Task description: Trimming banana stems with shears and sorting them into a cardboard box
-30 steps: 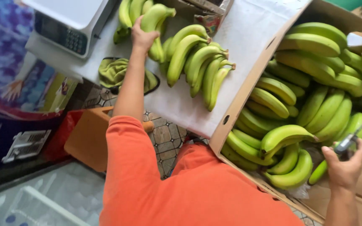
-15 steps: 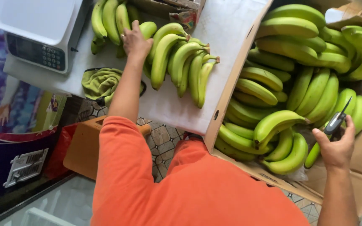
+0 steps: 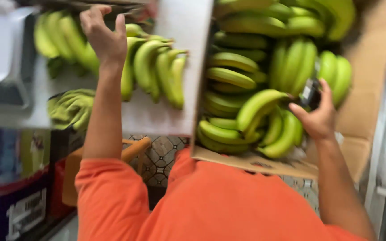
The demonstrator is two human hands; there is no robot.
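Left hand [image 3: 103,38] rests loosely open on the far-left banana bunch [image 3: 153,67] on the desk [image 3: 157,116]; right hand [image 3: 318,116] has its grip closed around a small dark tool [image 3: 310,93] over the box of bananas [image 3: 255,102].

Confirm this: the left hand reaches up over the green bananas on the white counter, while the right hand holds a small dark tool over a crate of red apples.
Not apples. The head view shows the right hand holding the small dark tool over a brown cardboard box of green bananas. The rest stands.

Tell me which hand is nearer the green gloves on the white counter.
Left. The left hand is above the green gloves, on the banana bunch; the right hand is far across, at the banana box, gripping a small dark tool.
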